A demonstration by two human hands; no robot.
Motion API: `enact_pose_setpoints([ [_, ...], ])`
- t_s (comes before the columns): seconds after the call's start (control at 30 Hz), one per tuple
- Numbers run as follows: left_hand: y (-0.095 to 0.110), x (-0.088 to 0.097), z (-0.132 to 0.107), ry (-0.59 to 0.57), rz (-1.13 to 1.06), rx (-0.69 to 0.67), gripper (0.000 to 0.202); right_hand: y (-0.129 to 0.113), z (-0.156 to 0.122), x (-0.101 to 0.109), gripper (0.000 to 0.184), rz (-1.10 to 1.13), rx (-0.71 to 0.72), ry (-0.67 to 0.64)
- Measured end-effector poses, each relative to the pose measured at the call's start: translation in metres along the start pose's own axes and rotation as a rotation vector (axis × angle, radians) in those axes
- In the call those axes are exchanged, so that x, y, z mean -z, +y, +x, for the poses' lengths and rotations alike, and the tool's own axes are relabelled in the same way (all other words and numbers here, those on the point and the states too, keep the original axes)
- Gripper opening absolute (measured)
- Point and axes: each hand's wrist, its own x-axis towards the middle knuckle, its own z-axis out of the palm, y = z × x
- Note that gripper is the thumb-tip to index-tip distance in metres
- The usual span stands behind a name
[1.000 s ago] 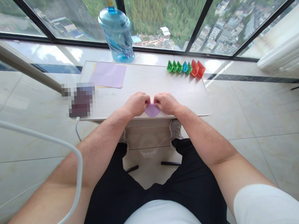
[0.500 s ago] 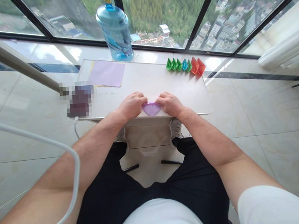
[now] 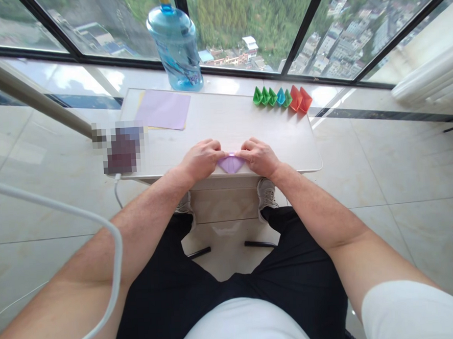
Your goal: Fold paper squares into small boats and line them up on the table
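A small piece of folded purple paper (image 3: 231,164) lies near the front edge of the white table (image 3: 223,121), its pointed side towards me. My left hand (image 3: 204,159) is closed on its left end, with the thumb at the upper edge. On the opposite end, my right hand (image 3: 259,156) is closed too, thumb and fingers pressed against the same upper edge. Both ends of the paper are partly hidden under my fingers.
Several folded paper boats (image 3: 282,98) in green, blue and red stand in a row at the back right. Flat purple sheets (image 3: 163,109) lie at the back left, near a blurred-out object (image 3: 123,147) with a cable. A water bottle (image 3: 176,50) stands behind the table.
My left thumb has slid inward along the paper's upper edge, towards the middle. My right hand stays nearly in place, and the view has shifted slightly.
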Motion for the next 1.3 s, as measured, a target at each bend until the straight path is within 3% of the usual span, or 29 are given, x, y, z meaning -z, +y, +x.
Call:
enact_pose_setpoints([
  [0.5,-0.001,0.004,-0.01,-0.005,0.04,-0.002,0.034,0.004,-0.006,0.003,0.039,-0.031,0.056,-0.054],
  [0.93,-0.002,0.005,-0.028,0.073,0.059,0.163,0.034,0.013,-0.027,0.008,0.037,-0.065,-0.044,-0.053],
  [1.3,0.004,0.017,-0.031,-0.01,0.125,0.354,0.033,0.013,-0.032,0.012,0.032,-0.036,-0.144,-0.039],
])
